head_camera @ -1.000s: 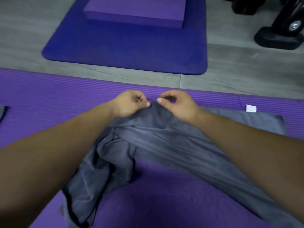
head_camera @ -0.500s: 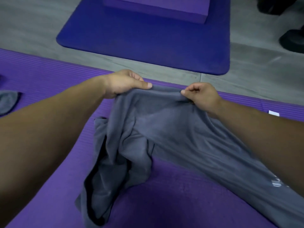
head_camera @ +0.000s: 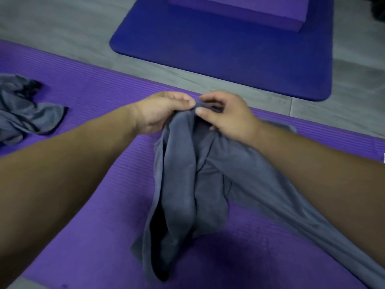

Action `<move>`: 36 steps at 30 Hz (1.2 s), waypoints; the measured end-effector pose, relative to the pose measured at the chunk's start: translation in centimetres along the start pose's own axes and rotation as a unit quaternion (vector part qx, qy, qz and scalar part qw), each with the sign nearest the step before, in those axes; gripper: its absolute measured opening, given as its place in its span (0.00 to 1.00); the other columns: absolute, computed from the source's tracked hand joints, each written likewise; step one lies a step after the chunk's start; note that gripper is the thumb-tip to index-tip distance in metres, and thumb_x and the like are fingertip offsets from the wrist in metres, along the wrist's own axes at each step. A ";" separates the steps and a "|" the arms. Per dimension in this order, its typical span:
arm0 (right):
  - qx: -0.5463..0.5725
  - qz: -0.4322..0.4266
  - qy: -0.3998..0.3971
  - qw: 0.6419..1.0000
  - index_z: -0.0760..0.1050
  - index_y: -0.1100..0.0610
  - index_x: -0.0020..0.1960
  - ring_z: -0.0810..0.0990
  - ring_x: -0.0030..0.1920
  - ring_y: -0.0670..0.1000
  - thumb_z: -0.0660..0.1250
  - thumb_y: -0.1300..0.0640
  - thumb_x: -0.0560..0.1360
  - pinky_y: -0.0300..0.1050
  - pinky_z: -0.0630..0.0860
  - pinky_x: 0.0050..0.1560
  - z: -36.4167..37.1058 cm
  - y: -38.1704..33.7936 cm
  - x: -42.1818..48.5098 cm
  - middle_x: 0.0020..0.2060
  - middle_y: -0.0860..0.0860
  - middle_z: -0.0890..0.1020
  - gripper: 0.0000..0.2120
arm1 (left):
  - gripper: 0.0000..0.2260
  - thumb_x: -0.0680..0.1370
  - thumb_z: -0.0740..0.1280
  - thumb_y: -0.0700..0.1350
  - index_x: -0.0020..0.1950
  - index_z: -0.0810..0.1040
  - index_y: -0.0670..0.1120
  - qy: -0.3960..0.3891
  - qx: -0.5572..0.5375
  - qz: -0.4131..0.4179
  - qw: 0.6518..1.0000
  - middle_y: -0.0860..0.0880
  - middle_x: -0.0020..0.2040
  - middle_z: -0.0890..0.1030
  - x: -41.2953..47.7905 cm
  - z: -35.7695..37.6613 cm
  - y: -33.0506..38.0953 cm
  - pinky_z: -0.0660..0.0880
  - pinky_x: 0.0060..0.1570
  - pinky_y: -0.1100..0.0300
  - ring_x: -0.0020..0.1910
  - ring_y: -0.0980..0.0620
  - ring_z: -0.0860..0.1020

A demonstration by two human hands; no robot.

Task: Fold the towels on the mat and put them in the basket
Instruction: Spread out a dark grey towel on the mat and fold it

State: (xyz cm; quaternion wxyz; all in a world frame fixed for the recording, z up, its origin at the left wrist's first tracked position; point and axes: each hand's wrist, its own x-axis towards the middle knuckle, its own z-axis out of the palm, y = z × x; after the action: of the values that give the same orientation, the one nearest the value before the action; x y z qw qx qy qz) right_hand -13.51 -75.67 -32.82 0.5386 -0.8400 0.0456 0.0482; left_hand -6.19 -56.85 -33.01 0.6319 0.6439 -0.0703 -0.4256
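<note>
The fingers (head_camera: 183,100) of the left hand (head_camera: 164,111) are curled, with the thumb closed against them, pinching the bunched top edge of a grey towel (head_camera: 187,180). Just beside them, the right hand (head_camera: 227,115) pinches the same edge between thumb and forefinger, its other fingers loosely bent above the cloth. The two hands are almost touching, so the edge is gathered into a narrow ridge between them, not stretched out flat.

From that ridge the grey towel drops in loose, uneven pleats. Its lower end rests on the purple mat (head_camera: 93,97), and a long part trails off to the right under the right forearm. No flat layer or clean crease shows anywhere on it, so it looks gathered and not yet folded.

Further left on the purple mat, well apart from the hands, a second towel (head_camera: 27,113) lies crumpled in a heap and nothing touches it. Beyond the mat's far edge is grey floor (head_camera: 52,21), then a blue mat (head_camera: 229,49) with a purple block (head_camera: 239,9) on it.

The basket is not in view, so what it already holds cannot be told. Judged from what shows, the task is at an early stage. The held towel needs spreading, folding and carrying away, and the crumpled one needs the same.
</note>
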 end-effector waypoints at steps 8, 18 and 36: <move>-0.024 0.055 0.000 0.998 0.80 0.56 0.38 0.75 0.29 0.42 0.73 0.53 0.77 0.36 0.76 0.35 0.4 0.3 1.4 0.32 0.51 0.79 0.10 | 0.20 0.76 0.68 0.61 0.48 0.84 0.45 -0.065 0.063 -0.119 0.989 0.44 0.46 0.84 -2.7 -4.6 -2.2 0.74 0.45 0.56 0.44 0.47 0.80; -0.038 0.071 0.025 0.996 0.82 0.54 0.41 0.74 0.33 0.43 0.75 0.52 0.76 0.36 0.74 0.39 0.8 1.9 1.5 0.33 0.49 0.80 0.08 | 0.12 0.71 0.79 0.50 0.45 0.83 0.43 -0.058 0.177 -0.106 0.977 0.47 0.41 0.82 -5.4 -7.4 -5.0 0.77 0.50 0.58 0.41 0.52 0.80; -0.013 0.014 -0.147 0.989 0.81 0.58 0.58 0.85 0.49 0.48 0.77 0.51 0.73 0.45 0.83 0.46 11.7 -6.3 6.5 0.49 0.51 0.85 0.17 | 0.20 0.81 0.68 0.51 0.62 0.78 0.35 0.185 -0.192 0.018 0.963 0.36 0.60 0.83 -8.5 -8.0 -3.5 0.81 0.55 0.52 0.58 0.41 0.82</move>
State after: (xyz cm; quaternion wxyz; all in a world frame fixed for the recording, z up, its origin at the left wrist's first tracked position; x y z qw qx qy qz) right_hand -6.64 -62.57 -32.86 0.5274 -0.8301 -0.0228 0.1793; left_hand -8.01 -44.76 -33.48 0.7533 0.5765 0.1197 -0.2928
